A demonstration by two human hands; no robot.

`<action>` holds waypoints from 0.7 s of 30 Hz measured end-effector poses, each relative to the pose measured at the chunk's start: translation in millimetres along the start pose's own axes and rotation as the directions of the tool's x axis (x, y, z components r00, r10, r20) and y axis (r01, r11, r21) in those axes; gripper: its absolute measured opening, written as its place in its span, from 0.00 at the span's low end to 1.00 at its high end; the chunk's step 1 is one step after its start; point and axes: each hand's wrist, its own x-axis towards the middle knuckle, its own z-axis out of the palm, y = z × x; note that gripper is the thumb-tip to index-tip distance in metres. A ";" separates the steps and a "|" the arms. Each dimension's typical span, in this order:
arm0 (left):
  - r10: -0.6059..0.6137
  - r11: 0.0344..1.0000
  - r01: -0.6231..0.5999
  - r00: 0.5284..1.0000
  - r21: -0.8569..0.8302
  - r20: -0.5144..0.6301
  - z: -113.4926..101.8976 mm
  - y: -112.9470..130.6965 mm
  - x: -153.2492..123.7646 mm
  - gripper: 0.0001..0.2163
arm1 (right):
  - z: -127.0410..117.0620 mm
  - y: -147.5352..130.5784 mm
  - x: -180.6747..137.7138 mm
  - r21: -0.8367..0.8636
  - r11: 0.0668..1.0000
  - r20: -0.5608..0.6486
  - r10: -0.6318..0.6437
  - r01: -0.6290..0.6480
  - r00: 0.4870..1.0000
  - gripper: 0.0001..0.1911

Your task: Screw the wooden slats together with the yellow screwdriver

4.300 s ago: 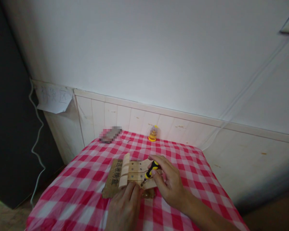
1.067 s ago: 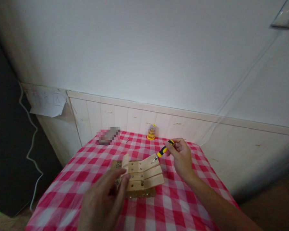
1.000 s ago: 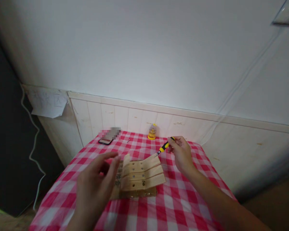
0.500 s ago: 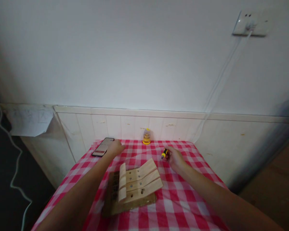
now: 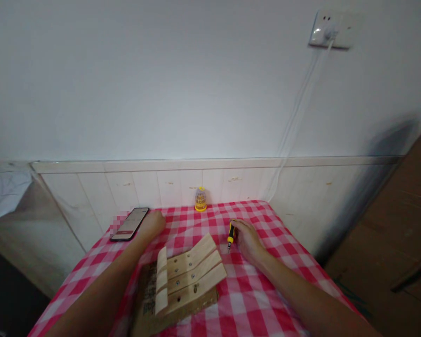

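My right hand [image 5: 245, 236] is closed around a small black-and-yellow screwdriver [image 5: 231, 235], its metal tip pointing down toward the cloth. Beside the phone [image 5: 130, 224], my left hand [image 5: 155, 223] rests with its fingers curled in; whatever it may hold is hidden. Between my forearms sits a pale wooden piece [image 5: 189, 276] made of several slats, with raised sloping sides and screws and holes along its middle. Under it lies a brown cardboard piece [image 5: 143, 299]. A clear bit case with a yellow cap and base [image 5: 200, 200] stands upright at the back of the table.
The red-and-white checked tablecloth [image 5: 256, 299] covers the table, whose far edge meets the panelled wall [image 5: 143, 187]. A cable [image 5: 294, 117] runs down from the wall socket [image 5: 333, 30]. A brown board-like surface [image 5: 389, 234] stands to the right.
The view has turned, so the scene sits farther left. The screwdriver has swung to point its tip more downward. My left hand has drawn slightly clear of the phone's edge.
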 end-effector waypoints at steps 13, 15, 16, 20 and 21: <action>0.016 0.649 -0.177 0.976 -0.740 -0.219 -67.3 30.6 -107.0 0.17 | 1.5 -31.6 -9.5 -0.002 0.987 0.162 0.161 -0.163 0.974 0.08; 0.133 0.608 -0.221 0.975 -0.763 -0.176 -67.3 45.3 -123.3 0.13 | 6.9 -41.7 -17.8 -0.011 0.988 0.208 0.151 -0.152 0.966 0.07; 0.198 0.592 -0.231 0.970 -0.772 -0.139 -65.7 51.8 -129.0 0.12 | 10.5 -46.7 -23.7 -0.025 0.989 0.237 0.146 -0.144 0.960 0.07; 0.315 0.560 -0.216 0.948 -0.800 -0.036 -57.3 73.0 -143.0 0.07 | 29.9 -64.9 -57.0 -0.256 0.965 0.443 0.068 0.054 0.894 0.09; 0.327 0.539 -0.205 0.945 -0.817 -0.022 -56.3 77.4 -145.8 0.07 | 35.5 -69.0 -65.9 -0.322 0.936 0.490 0.034 0.145 0.871 0.12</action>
